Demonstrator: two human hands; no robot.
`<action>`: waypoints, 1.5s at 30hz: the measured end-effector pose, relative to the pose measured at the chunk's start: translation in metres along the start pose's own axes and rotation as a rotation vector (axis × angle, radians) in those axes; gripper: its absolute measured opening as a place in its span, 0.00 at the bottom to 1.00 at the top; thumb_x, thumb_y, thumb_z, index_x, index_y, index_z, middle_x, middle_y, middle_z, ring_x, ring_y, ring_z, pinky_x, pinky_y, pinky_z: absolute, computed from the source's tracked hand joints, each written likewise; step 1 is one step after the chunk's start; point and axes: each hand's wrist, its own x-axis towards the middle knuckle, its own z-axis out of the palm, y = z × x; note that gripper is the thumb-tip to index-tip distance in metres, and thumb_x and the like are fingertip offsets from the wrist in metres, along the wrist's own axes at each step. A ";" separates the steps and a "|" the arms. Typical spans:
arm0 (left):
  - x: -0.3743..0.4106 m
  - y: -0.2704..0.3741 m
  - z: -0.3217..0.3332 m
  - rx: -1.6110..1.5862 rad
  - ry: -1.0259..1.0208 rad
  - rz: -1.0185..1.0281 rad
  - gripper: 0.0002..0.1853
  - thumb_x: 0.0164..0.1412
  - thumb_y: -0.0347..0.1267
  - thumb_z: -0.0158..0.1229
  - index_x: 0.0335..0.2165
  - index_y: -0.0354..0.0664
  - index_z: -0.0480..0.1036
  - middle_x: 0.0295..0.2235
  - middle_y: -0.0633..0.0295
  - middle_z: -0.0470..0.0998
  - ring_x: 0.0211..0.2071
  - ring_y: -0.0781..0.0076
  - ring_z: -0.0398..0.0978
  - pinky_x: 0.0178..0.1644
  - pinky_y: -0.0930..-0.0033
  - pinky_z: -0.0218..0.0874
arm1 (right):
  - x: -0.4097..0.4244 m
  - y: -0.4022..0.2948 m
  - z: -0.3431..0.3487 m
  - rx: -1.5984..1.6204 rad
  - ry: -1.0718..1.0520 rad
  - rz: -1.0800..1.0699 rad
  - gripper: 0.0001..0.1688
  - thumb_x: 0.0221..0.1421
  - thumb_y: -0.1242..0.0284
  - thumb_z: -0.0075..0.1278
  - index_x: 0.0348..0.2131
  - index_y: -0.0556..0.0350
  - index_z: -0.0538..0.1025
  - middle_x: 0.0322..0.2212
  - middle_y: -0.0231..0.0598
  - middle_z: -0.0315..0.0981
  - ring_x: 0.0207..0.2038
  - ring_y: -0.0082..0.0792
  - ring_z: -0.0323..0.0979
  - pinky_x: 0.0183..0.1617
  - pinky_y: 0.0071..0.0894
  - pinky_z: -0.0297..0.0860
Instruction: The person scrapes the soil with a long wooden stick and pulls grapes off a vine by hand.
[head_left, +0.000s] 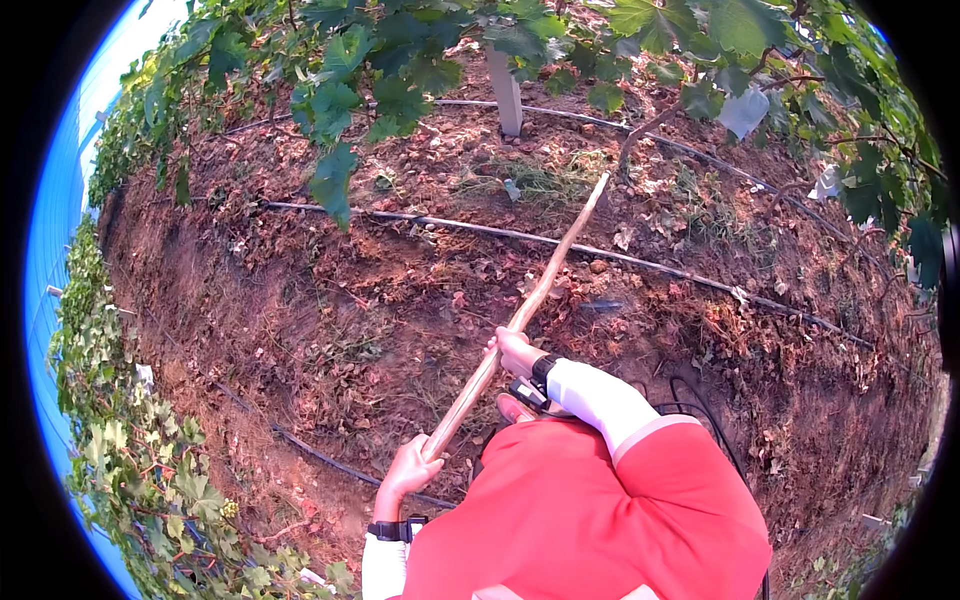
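Both my hands grip a long, slightly crooked wooden pole (551, 274), which slants from lower left up to the right. My left hand (412, 466) wraps around its near end, low in the view. Farther up, about a third of the way along, my right hand (514, 351) is closed around the wood. The pole's far tip appears close to the base of a vine trunk (628, 150); whether it touches the soil I cannot tell. No tool head shows on it. Below the pole lies bare soil (420, 300) with dry leaves and weeds.
A drip irrigation hose (480, 229) crosses the ground under the pole; another hose (322, 452) runs at lower left. Beyond stands a pale post (505, 94). Grapevine leaves (405, 82) hang across the top, with a white bag (744, 112) among them. Black cables (697, 401) trail beside my right side.
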 end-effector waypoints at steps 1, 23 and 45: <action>0.000 0.002 -0.008 0.017 0.011 -0.018 0.17 0.42 0.31 0.60 0.32 0.36 0.67 0.21 0.55 0.71 0.22 0.71 0.71 0.26 0.67 0.62 | -0.002 0.000 0.005 0.054 0.013 -0.002 0.08 0.54 0.75 0.42 0.29 0.61 0.60 0.17 0.39 0.61 0.17 0.34 0.64 0.21 0.36 0.68; -0.051 -0.030 -0.004 -0.019 0.060 -0.109 0.15 0.43 0.30 0.62 0.29 0.34 0.67 0.19 0.58 0.71 0.16 0.73 0.70 0.19 0.70 0.61 | 0.016 0.087 0.016 -0.072 -0.144 0.167 0.06 0.56 0.74 0.39 0.30 0.59 0.59 0.18 0.39 0.60 0.20 0.37 0.65 0.25 0.41 0.69; -0.058 -0.032 -0.090 0.388 0.147 0.024 0.15 0.38 0.28 0.56 0.31 0.37 0.69 0.24 0.45 0.73 0.30 0.48 0.73 0.34 0.61 0.63 | 0.030 0.104 0.010 0.121 -0.145 0.160 0.18 0.53 0.77 0.39 0.42 0.62 0.53 0.31 0.48 0.61 0.30 0.45 0.67 0.34 0.50 0.68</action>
